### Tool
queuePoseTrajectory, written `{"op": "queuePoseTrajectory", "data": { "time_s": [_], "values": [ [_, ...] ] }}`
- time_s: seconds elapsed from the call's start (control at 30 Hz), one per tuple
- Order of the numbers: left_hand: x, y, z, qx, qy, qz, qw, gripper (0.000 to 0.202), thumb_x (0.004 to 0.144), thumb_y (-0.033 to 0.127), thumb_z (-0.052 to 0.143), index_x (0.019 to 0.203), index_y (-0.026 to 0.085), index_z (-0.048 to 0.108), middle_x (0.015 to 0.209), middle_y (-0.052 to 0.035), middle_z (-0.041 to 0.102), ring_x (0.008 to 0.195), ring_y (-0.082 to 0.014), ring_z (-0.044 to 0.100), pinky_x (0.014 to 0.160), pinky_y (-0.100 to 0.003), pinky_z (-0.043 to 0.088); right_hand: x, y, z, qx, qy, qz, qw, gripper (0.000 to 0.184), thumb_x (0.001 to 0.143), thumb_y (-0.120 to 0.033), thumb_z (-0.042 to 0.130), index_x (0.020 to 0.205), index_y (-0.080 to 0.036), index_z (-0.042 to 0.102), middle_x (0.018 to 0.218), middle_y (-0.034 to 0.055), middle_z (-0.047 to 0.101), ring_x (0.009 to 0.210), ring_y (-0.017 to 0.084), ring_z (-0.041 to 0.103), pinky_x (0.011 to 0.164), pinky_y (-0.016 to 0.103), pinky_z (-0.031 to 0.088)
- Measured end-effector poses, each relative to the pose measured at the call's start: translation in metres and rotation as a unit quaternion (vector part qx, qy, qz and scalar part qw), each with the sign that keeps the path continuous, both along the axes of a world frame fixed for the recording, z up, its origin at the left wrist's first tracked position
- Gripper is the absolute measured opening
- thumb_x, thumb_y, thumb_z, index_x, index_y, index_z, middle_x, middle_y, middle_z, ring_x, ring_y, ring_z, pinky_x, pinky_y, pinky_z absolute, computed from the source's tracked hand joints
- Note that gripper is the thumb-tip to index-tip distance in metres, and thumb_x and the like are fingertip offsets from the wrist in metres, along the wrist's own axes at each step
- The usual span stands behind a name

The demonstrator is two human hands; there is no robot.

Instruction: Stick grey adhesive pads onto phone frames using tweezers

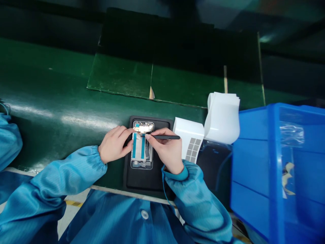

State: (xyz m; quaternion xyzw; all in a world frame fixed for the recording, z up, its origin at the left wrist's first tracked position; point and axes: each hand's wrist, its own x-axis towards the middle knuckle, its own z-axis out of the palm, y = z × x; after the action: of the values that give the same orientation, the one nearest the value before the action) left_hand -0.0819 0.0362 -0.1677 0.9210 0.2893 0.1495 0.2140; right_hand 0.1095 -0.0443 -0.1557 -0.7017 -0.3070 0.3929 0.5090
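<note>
Item: 1 opened smartphone frame [142,159], lying flat on 1 black work mat [142,181] between the 2 hands, with a circuit board [143,127] exposed at its far end and 2 teal strips [134,145] running lengthwise. Left hand [114,144]: fingers closed together, resting over the frame's left side. Right hand [165,150]: pinching 1 slim black probe [166,137] between thumb and forefinger, its tip on the frame just below the board. Both arms in blue elasticated sleeves [68,176]. Just right of the mat: 1 white carton [188,135] marked with grey squares, touching 1 stack of curved white sheets [222,118]. Further right: 1 blue plastic bin [254,169] with clear film [291,134] and 1 crumpled cream scrap [288,179]. Underneath: 1 green bench top [50,84]. Far left edge: 1 separate blue sleeve [8,142].
</note>
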Motion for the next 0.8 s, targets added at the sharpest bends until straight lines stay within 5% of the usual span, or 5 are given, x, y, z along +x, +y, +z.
{"op": "queuePoseTrajectory", "data": {
  "time_s": [0.6, 0.8],
  "values": [
    [-0.0003, -0.0002, -0.0018, 0.008, -0.002, -0.002, 1.0, 0.031, 0.095, 0.028, 0.05, 0.122, 0.014, 0.056, 0.098, -0.0092, 0.061, 0.09, -0.025, 0.058, 0.08, -0.038, 0.05, -0.0002, -0.0001, -0.0008, 0.002, -0.021, 0.004, 1.0, 0.023, 0.072, -0.036, 0.084, 0.076, -0.02, 0.069, 0.073, 0.0023, 0.071, 0.06, 0.017, 0.067, 0.055, 0.028, 0.056],
    [-0.0021, 0.0001, -0.0025, 0.06, -0.028, -0.02, 0.998, 0.028, 0.095, 0.026, 0.053, 0.119, 0.016, 0.062, 0.094, -0.0081, 0.057, 0.083, -0.0219, 0.054, 0.074, -0.035, 0.049, -0.0008, -0.001, -0.0007, -0.001, -0.019, 0.003, 1.0, 0.022, 0.073, -0.035, 0.083, 0.076, -0.019, 0.068, 0.073, 0.002, 0.071, 0.061, 0.017, 0.068, 0.054, 0.027, 0.056]
  ]
}}
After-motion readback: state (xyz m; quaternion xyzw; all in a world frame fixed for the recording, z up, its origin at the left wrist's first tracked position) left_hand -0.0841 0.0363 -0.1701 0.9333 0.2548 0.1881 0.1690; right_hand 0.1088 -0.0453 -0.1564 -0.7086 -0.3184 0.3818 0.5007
